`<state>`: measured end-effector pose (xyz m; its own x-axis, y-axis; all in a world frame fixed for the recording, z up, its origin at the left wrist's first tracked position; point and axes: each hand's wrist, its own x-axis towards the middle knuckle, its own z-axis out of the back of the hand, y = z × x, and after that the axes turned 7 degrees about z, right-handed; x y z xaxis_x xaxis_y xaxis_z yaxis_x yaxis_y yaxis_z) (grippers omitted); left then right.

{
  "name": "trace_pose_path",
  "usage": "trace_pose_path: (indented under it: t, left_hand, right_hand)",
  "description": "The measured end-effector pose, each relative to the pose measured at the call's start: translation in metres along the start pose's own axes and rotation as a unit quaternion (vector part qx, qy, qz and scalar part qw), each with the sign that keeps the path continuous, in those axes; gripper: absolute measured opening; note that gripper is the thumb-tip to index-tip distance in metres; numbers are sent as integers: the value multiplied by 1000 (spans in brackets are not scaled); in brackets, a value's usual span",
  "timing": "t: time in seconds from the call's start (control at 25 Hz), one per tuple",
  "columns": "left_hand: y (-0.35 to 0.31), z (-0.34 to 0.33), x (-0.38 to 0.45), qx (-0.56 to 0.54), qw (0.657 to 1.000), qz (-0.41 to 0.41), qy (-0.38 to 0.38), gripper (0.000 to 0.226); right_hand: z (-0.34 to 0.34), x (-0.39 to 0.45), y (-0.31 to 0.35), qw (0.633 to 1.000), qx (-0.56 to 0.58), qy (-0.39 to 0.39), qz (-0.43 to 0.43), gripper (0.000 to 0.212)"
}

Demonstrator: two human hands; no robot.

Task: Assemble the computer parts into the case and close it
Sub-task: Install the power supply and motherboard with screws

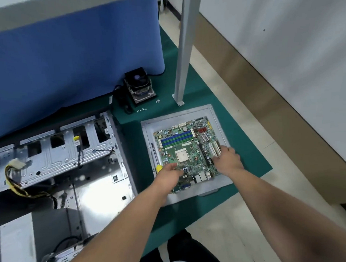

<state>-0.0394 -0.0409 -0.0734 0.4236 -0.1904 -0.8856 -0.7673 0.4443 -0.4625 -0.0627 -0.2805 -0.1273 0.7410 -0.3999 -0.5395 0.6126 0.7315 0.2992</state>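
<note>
A green motherboard (pixel 186 150) lies flat on the grey case side panel (pixel 215 117) on the green floor mat. My left hand (pixel 169 171) reaches over the board's near left edge with its fingers stretched out on it. My right hand (pixel 227 155) is at the board's right edge, by the white expansion slots, fingers curled down onto the edge. The open metal computer case (pixel 66 161) lies on its side to the left, with yellow and black power cables (pixel 13 177) inside. A CPU cooler with fan (pixel 139 85) stands further back.
A screwdriver with a yellow handle (pixel 158 168) lies on the panel beside my left hand. Small screws (pixel 141 110) are scattered by the cooler. A grey table leg (pixel 181 51) stands behind the panel and a blue cloth (pixel 65 56) hangs at the back left.
</note>
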Motion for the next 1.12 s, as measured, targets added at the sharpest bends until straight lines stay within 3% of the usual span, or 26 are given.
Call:
trace_pose_path:
  t: [0.24, 0.4, 0.84, 1.0, 1.12]
  left_hand:
    - [17, -11, 14, -15, 999, 21, -33, 53]
    - [18, -11, 17, -15, 999, 19, -43, 54]
    - [15, 1, 13, -87, 985, -30, -144, 53]
    - [16, 0, 11, -142, 985, -11, -96, 62]
    - [14, -2, 3, -224, 975, -2, 11, 75]
  right_hand:
    - [-2, 14, -6, 999, -23, -41, 13, 55]
    - [10, 17, -6, 991, -116, -45, 48, 42]
    - [27, 4, -10, 987, -141, -34, 63, 46]
    - [36, -5, -23, 991, -111, -40, 59, 47]
    - [44, -17, -30, 992, -86, -56, 79, 50]
